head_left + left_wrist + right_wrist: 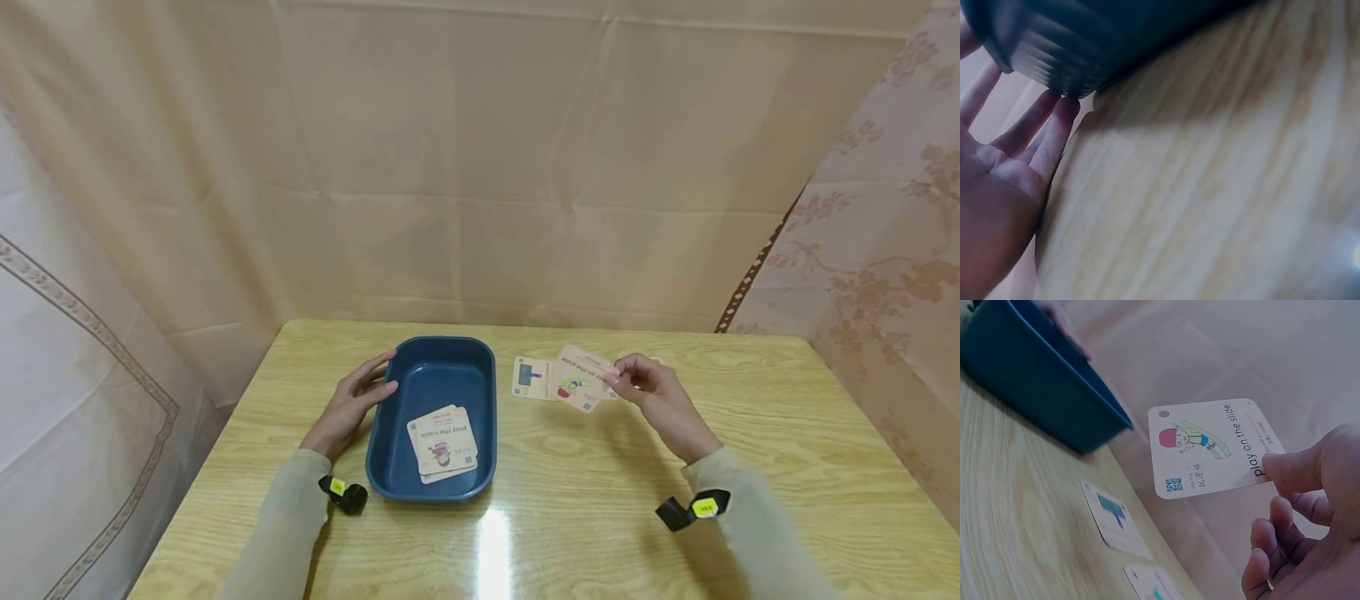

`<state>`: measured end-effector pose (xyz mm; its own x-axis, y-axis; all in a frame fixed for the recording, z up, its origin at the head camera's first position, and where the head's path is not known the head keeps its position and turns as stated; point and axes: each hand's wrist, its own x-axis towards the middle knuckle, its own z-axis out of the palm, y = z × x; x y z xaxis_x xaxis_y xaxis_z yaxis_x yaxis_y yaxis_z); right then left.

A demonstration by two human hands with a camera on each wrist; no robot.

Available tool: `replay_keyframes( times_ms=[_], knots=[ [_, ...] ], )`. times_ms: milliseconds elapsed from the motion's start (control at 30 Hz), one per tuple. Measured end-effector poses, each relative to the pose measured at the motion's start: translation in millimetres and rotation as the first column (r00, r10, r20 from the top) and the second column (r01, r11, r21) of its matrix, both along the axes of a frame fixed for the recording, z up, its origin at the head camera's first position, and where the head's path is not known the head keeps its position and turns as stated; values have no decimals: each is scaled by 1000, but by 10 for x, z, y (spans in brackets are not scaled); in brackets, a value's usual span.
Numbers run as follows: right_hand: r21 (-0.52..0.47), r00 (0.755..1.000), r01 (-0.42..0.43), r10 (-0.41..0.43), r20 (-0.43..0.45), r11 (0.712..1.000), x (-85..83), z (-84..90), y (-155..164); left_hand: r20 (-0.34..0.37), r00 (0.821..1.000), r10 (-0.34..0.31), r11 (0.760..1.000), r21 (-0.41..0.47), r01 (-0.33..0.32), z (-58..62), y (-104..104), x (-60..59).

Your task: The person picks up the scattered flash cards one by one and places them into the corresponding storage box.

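My right hand pinches a corner of a white flashcard between thumb and fingers. "Play on the slide" and a child on a slide are printed on it. The card is raised above the table, partly covering other cards in the head view. At the left side of a dark blue bin, my left hand rests against the rim and outer wall, its fingers mostly straight. Inside the bin lies a small stack of cards, the top one reading "play the violin".
On the wooden table, a card with a blue-green picture lies right of the bin. Another card lies beside it, partly hidden in the head view. A beige curtain hangs behind the table's far edge.
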<state>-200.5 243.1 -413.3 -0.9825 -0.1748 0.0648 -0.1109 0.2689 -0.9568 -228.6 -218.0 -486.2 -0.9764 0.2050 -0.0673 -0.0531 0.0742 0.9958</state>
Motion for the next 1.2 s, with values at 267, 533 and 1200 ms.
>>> replay_keyframes(
  times_ms=[267,533,1200],
  knots=[
    [-42,999,-49,50,11,998,-8,21,-351,6,1000,7,1000,-2,-7,9,6,-2],
    [-40,995,-97,98,30,994,-10,9,-661,2,1000,2,1000,3,-2,-1,8,-9],
    [-50,988,-153,154,-1,987,-1,-58,-1188,-10,1000,7,1000,7,-7,-15,11,-26]
  ],
)
